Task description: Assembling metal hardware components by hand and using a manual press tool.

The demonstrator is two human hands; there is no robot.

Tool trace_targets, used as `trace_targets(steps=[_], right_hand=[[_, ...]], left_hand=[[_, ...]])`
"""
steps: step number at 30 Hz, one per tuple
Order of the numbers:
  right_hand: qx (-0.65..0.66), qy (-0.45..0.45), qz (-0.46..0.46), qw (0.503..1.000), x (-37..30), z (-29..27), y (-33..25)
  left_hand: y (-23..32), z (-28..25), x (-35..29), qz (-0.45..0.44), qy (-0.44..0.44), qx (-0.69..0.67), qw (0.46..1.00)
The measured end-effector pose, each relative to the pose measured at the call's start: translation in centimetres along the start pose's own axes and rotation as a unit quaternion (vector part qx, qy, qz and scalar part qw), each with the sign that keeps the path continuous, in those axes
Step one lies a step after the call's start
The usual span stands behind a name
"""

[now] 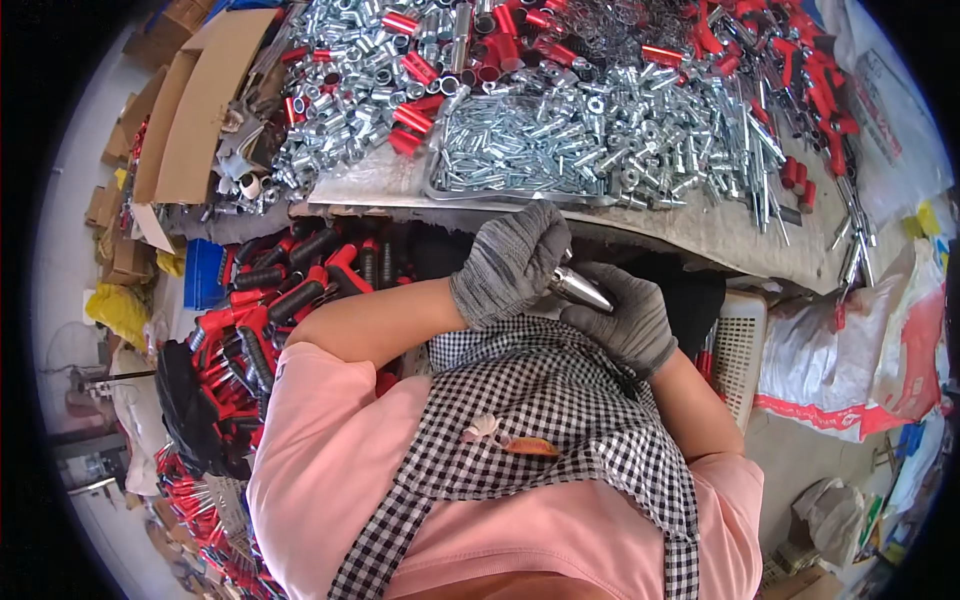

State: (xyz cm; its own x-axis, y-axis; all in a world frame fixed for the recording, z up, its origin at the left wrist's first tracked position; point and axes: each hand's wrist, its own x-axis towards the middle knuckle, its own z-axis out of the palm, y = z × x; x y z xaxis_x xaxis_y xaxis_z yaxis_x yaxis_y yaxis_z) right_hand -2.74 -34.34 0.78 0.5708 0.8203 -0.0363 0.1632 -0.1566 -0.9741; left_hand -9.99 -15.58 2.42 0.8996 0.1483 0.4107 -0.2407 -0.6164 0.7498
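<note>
Both my hands wear grey knitted gloves and meet in front of my checked apron, just below the table edge. A shiny tapered metal sleeve lies between them, its narrower end toward my right hand. My right hand is closed around this sleeve. My left hand is curled shut at the sleeve's other end, where a small bit of bright metal shows by the fingertips. What the left fingers grip is mostly hidden by the glove.
A metal tray of thin pins sits at the table's near edge, amid heaps of silver collars and red sleeves. Red-and-black handled tools pile up at my left. A cream plastic basket and white sacks stand at right.
</note>
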Motion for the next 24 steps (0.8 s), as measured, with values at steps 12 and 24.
trace_targets(steps=[12,24], right_hand=[[-0.223,0.103,-0.127,0.961,-0.6,-0.2,-2.4],[-0.382,0.122,-0.200,0.894,-0.1,0.1,-1.2]], left_hand=[[-0.1,-1.7,0.9,0.204,-0.039,-0.156,0.966],[1.2,-2.6,0.3,0.155,-0.250,0.222,0.930]])
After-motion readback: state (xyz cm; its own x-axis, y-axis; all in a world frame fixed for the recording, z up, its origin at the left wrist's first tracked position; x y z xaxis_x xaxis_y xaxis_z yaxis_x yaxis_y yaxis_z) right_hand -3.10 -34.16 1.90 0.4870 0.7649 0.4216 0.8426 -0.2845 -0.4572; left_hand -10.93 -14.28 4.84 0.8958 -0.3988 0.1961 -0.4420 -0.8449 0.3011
